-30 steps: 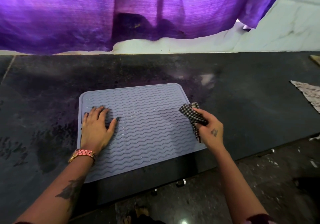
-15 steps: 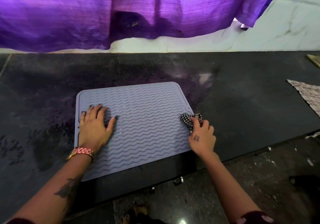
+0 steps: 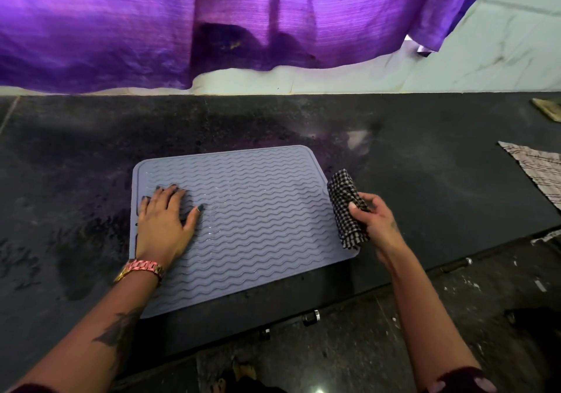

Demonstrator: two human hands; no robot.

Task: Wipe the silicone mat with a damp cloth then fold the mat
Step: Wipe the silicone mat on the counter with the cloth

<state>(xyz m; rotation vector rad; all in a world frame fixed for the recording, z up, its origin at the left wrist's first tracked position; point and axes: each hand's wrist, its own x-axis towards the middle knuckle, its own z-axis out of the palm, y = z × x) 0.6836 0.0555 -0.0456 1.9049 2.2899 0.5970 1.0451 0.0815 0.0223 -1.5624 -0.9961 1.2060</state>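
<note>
A grey-blue silicone mat (image 3: 258, 219) with wavy ridges lies flat on the dark stone counter (image 3: 425, 162). My left hand (image 3: 165, 218) presses flat on the mat's left part, fingers spread. My right hand (image 3: 372, 221) grips a black-and-white checked cloth (image 3: 346, 207), bunched into a roll, at the mat's right edge. The cloth hangs down over the mat's near right corner.
A purple curtain (image 3: 212, 19) hangs over the wall behind the counter. A striped cloth (image 3: 537, 168) lies at the counter's right edge, with a tan item (image 3: 548, 109) beyond it. The counter's front edge runs just below the mat, with floor beneath.
My right hand lifted from the mat's near right edge and turned, raising the cloth so that it stands as a longer roll. My left hand stayed pressed on the mat.
</note>
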